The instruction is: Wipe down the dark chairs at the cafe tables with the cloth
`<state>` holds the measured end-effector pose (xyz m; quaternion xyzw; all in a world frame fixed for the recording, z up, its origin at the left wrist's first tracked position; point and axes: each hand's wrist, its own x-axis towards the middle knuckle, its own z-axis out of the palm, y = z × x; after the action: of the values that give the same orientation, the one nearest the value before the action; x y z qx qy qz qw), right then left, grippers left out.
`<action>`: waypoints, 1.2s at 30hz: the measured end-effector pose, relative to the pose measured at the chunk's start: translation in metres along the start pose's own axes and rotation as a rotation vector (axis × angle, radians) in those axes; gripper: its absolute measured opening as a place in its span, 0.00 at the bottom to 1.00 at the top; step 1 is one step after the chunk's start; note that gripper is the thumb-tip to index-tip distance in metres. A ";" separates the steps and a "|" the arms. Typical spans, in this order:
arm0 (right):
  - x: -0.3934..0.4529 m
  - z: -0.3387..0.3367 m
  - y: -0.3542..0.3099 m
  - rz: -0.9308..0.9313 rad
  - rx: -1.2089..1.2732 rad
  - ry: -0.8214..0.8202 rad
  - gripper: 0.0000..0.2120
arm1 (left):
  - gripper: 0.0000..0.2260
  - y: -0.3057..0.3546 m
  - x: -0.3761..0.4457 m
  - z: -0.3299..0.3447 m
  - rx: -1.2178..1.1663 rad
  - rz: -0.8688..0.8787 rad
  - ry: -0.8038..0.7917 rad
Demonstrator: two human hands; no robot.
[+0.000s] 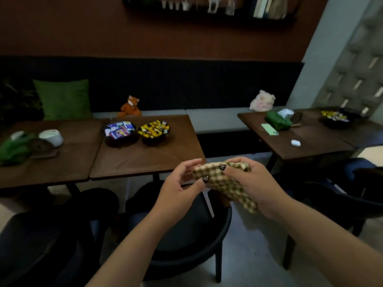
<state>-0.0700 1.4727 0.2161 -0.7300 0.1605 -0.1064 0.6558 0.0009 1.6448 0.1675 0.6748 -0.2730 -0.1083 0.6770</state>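
Note:
A checked yellow-and-brown cloth (224,183) is bunched between both hands in mid-air. My left hand (178,189) pinches its left edge with thumb and fingers. My right hand (255,183) grips its upper right part, and a corner hangs down below the wrist. Directly beneath the hands stands a dark round-backed chair (196,241) tucked at the middle table. A second dark chair (62,235) is at the lower left, and a third (342,195) stands at the right table.
The middle wooden table (145,160) carries two bowls of wrapped sweets (136,131). The right table (300,139) holds a green phone, an earbud case and a green tissue box. A bench with plush toys and a green cushion (64,98) runs behind.

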 end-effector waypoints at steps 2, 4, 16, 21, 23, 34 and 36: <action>-0.016 0.026 -0.017 -0.030 0.075 0.008 0.04 | 0.15 0.019 -0.011 -0.018 0.056 0.114 0.035; -0.033 0.055 -0.028 -0.056 0.139 0.001 0.05 | 0.16 0.032 -0.025 -0.041 0.102 0.191 0.091; -0.140 0.238 -0.038 -0.228 0.047 -0.054 0.18 | 0.09 0.076 -0.141 -0.224 0.094 0.144 0.169; -0.168 0.274 -0.050 -0.353 -0.005 -0.089 0.18 | 0.07 0.096 -0.180 -0.267 0.109 0.079 0.200; -0.173 0.282 -0.059 -0.376 -0.045 -0.071 0.11 | 0.08 0.103 -0.190 -0.279 0.117 0.093 0.218; -0.210 0.328 -0.098 -0.419 -0.020 -0.031 0.03 | 0.08 0.134 -0.270 -0.303 -0.147 0.094 0.318; -0.218 0.334 -0.103 -0.480 -0.054 -0.012 0.04 | 0.11 0.141 -0.282 -0.304 -0.141 0.094 0.305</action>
<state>-0.1397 1.8717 0.2908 -0.7649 -0.0188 -0.2508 0.5930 -0.1073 2.0594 0.2600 0.6210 -0.1902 0.0080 0.7604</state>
